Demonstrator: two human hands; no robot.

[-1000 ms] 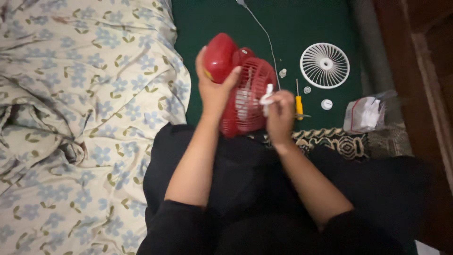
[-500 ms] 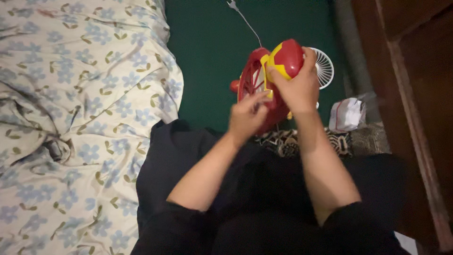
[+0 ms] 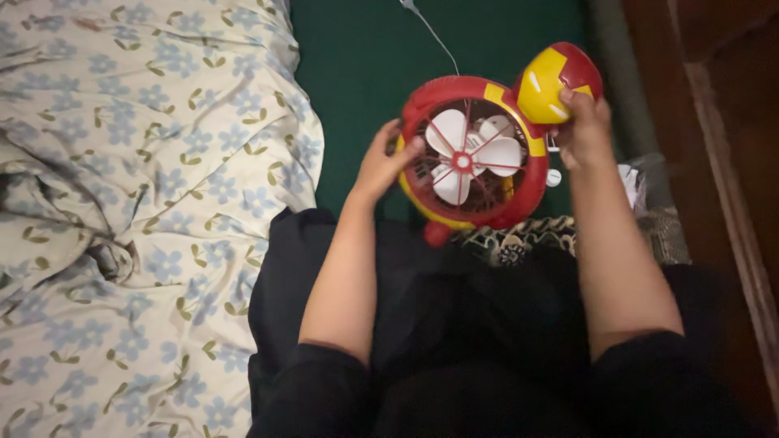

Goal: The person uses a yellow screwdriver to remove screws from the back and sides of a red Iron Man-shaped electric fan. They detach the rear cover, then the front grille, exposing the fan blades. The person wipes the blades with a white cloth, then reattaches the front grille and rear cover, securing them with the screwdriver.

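A small red and yellow fan (image 3: 475, 154) is held up over my lap, its open front facing me with white blades and a red hub showing. My left hand (image 3: 383, 166) grips the fan's left rim. My right hand (image 3: 583, 130) is closed on the fan's round red and yellow base (image 3: 556, 81) at the upper right. A white cable (image 3: 434, 36) runs from behind the fan toward the top edge.
A green mat (image 3: 365, 73) lies under the fan. A floral blanket (image 3: 138, 186) fills the left side. A patterned rug (image 3: 527, 239) and a clear plastic bag (image 3: 637, 182) lie near my right arm. Dark wooden furniture (image 3: 722, 97) stands at the right.
The fan has been turned round from its back to its open front. My right hand took the base and carried it to the upper right; my left hand shifted to the rim.
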